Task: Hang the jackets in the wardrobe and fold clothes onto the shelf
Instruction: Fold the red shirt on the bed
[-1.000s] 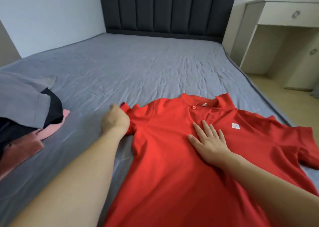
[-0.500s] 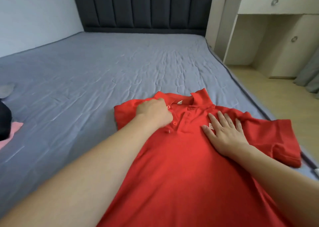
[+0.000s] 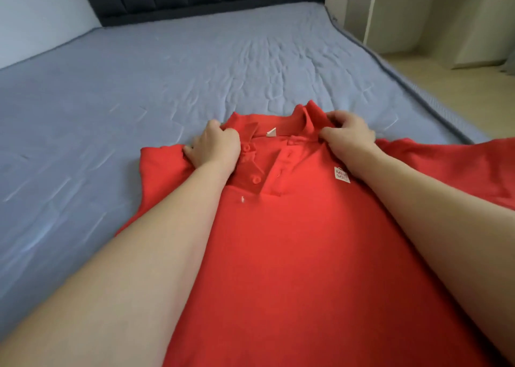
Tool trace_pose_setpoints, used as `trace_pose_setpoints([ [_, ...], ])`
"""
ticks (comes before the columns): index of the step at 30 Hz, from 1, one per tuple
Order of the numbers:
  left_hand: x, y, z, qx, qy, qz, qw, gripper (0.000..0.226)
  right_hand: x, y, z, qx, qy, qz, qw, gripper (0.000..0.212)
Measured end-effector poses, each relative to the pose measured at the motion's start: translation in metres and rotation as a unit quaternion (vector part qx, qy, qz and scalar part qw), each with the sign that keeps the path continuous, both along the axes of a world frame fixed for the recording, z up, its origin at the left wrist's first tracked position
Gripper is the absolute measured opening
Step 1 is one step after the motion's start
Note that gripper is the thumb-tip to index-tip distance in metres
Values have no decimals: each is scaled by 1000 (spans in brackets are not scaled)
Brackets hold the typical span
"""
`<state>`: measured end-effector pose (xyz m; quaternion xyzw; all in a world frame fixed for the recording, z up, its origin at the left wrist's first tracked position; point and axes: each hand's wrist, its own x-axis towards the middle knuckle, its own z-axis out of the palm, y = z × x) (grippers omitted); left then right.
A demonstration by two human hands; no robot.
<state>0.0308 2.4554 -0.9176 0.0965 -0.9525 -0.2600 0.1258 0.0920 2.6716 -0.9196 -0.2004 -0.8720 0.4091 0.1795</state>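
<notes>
Gripping the red polo shirt [image 3: 292, 241] at both shoulders by the collar, the left hand [image 3: 214, 149] and right hand [image 3: 348, 138] are folding it on the bed [image 3: 139, 73]; the right sleeve likely needs tucking in next.

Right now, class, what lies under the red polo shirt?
The red polo shirt lies front-up on the grey-blue bed sheet, which shows all around it. The sheet directly beneath is covered, so anything lying there cannot be seen.
</notes>
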Motion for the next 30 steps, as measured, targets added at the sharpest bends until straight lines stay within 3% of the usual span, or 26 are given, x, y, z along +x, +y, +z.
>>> trace_pose_setpoints([
  [2,-5,-5,4,93,-1,-10,996,38,3,0,0,-116,62,19,991,8],
  [3,-7,-7,10,189,1,-23,982,34,8,-1,4,-155,95,34,983,9],
  [5,-2,-11,35,423,6,-75,903,35,23,-5,17,-207,166,54,963,22],
  [6,4,-17,45,478,23,-105,872,42,34,-7,23,-217,195,68,954,23],
  [7,15,-25,53,471,36,-146,869,47,46,-9,26,-215,218,88,948,20],
  [10,55,-60,60,301,43,-307,902,34,82,-12,31,-139,265,149,942,16],
  [12,79,-77,57,181,74,-348,917,28,93,-17,30,-2,272,162,948,30],
  [14,95,-78,50,74,118,-339,930,46,93,-25,23,182,160,167,956,45],
  [16,109,-65,32,-75,47,-336,938,65,89,-31,6,304,-36,162,938,56],
  [18,120,-55,2,-212,-51,-334,917,73,87,-37,-6,335,-131,158,920,62],
  [23,119,-55,-1,-249,-112,-319,908,67,86,-25,17,367,-227,167,886,74],
  [26,128,-36,24,-322,-166,-277,890,65,114,22,39,387,-278,74,876,76],
  [28,148,-12,43,-337,-122,-257,898,63,139,60,55,382,-315,14,869,73],
  [30,182,17,55,-248,-9,-277,928,51,162,94,73,318,-321,-6,892,62],
])
